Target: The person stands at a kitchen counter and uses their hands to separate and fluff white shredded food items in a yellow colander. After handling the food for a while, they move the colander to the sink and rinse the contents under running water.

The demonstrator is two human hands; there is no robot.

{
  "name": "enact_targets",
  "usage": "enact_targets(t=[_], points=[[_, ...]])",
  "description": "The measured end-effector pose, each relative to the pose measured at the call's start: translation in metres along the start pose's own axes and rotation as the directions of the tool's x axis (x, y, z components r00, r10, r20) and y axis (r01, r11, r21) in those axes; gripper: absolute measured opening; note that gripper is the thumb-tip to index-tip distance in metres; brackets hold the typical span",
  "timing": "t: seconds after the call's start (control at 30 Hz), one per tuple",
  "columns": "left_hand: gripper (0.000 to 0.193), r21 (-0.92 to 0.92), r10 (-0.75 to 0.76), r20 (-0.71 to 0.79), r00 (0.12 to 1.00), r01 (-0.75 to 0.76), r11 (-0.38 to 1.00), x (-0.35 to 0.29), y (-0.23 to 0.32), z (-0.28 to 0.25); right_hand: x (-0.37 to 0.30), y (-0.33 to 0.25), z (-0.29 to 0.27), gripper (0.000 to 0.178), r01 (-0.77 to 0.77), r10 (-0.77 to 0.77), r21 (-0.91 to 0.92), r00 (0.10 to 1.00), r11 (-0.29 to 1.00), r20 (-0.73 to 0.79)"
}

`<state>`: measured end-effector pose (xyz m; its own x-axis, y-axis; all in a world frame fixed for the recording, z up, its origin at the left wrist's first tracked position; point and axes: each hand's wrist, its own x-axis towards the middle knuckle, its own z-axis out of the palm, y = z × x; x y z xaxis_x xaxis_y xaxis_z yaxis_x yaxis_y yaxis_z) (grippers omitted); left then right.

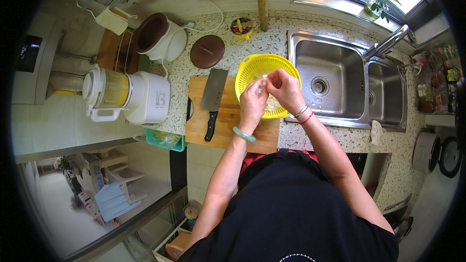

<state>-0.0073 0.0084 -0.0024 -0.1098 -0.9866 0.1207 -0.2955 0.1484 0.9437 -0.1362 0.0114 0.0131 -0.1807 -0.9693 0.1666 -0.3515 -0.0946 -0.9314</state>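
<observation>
Over a yellow plastic colander (248, 70), my left hand (253, 106) and my right hand (287, 90) meet with their fingertips pinched together. Between them they hold a small whitish, translucent piece (262, 83), too small to name. Pale bits of food (273, 104) lie in the colander below, partly covered by my hands. The colander sits at the right end of a wooden cutting board (233, 128). To the left of my hands, a cleaver (213, 90) with a black handle rests on the board, its handle toward me.
A double steel sink (335, 56) with a faucet (387, 42) lies to the right. On the left stand a white blender (116, 94) and a white pot (167, 39) with its brown lid (207, 52) beside it. A small yellow bowl of scraps (242, 28) is behind the colander.
</observation>
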Motion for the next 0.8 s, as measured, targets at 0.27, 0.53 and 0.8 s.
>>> enact_targets(t=[0.27, 0.53, 0.8], points=[[0.024, 0.067, 0.01, 0.064, 0.998, -0.015, 0.998, 0.004, 0.012, -0.006, 0.0, 0.0, 0.003, 0.013, 0.005, -0.007, -0.033, 0.998, 0.999, -0.061], [0.024, 0.06, 0.022, 0.091, 0.996, -0.028, 0.998, 0.002, 0.006, -0.004, -0.001, 0.008, 0.003, 0.012, -0.078, 0.08, 0.021, 0.994, 0.997, -0.075], [0.02, -0.513, -0.364, 0.274, 0.89, 0.455, 0.728, 0.005, -0.002, -0.014, 0.005, 0.024, -0.003, 0.008, -0.268, 0.269, 0.325, 0.962, 0.907, 0.044]])
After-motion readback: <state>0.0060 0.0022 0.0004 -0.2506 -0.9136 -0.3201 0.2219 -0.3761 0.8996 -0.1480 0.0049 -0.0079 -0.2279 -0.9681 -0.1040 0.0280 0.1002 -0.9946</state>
